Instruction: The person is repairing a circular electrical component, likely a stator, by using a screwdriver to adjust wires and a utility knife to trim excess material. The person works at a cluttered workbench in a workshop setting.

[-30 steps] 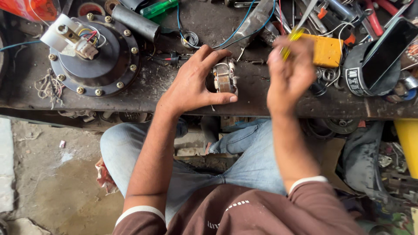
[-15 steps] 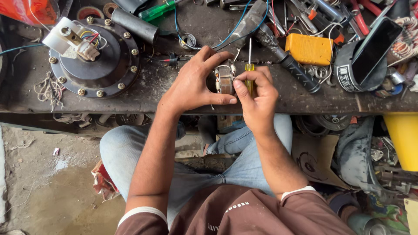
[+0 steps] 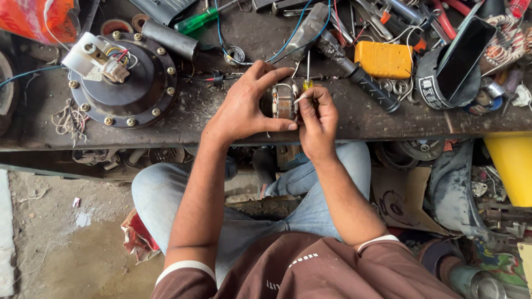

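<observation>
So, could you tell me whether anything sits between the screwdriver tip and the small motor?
Nothing visible does: the right hand holds the screwdriver right against the small motor, which the left hand grips.

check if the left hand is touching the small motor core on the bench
Touching. The head view shows the left hand wrapped around the small motor core, thumb and fingers pressed against its sides.

head cam | looks steeply down, close | workbench [image 3: 166, 124] above, lap below | one view only

We count two hands [image 3: 244, 108] [image 3: 317, 119], one small motor core [image 3: 283, 102], one round black housing [image 3: 127, 83] at nine o'clock, one yellow box [image 3: 384, 59], one green-handled screwdriver [image 3: 195, 21].
</observation>
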